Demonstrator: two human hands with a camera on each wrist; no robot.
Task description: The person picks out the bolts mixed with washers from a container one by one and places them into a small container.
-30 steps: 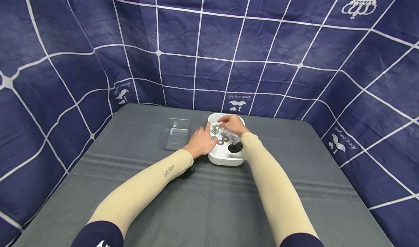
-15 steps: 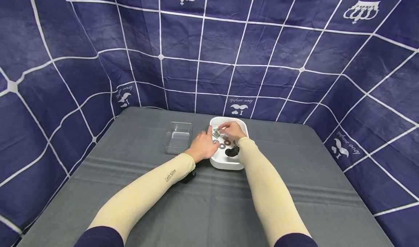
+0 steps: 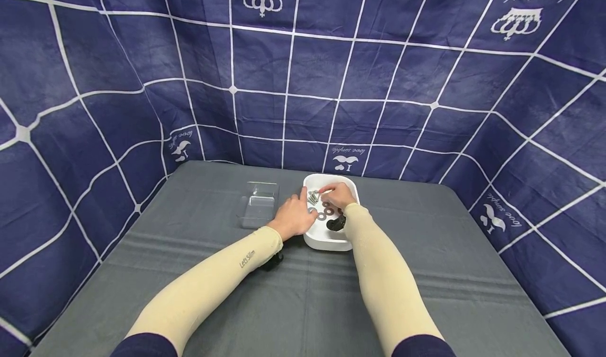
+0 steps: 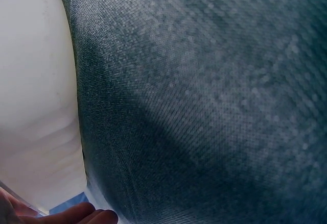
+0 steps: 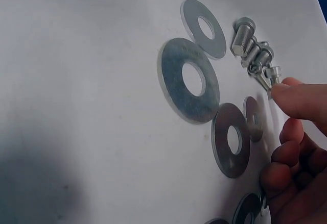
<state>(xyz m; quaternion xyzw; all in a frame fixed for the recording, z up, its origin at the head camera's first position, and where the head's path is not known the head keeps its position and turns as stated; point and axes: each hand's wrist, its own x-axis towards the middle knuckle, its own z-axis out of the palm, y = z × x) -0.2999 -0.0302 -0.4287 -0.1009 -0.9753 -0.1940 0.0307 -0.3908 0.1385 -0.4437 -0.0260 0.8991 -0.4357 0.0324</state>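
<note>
A white tray (image 3: pixel 326 246) holds metal bolts and flat washers. My left hand (image 3: pixel 291 216) grips its left wall, thumb over the rim and index finger stretched along the side. The left wrist view shows the tray's outer wall (image 4: pixel 41 91) with fingertips below it. Inside the tray, my right hand (image 3: pixel 340 195) pinches a small bolt (image 5: pixel 273 72) between thumb and index finger; the other fingers are curled in. Several more bolts (image 5: pixel 243 36) lie in a cluster just beyond the fingertips. Large washers (image 5: pixel 174 83) lie flat on the tray floor, some partly hidden near the hand.
A clear plastic box (image 3: pixel 259 212) stands left of the tray on the grey-covered table (image 3: pixel 303 304). A black wrist camera (image 3: pixel 336 223) overlaps the tray's near part. Blue curtain (image 3: pixel 312 68) with white lines borders the table's back and sides.
My right hand's fingers have shifted slightly right and nearer within the tray, away from the bolt cluster. My left hand keeps its place on the tray wall. The head view tilts slightly upward.
</note>
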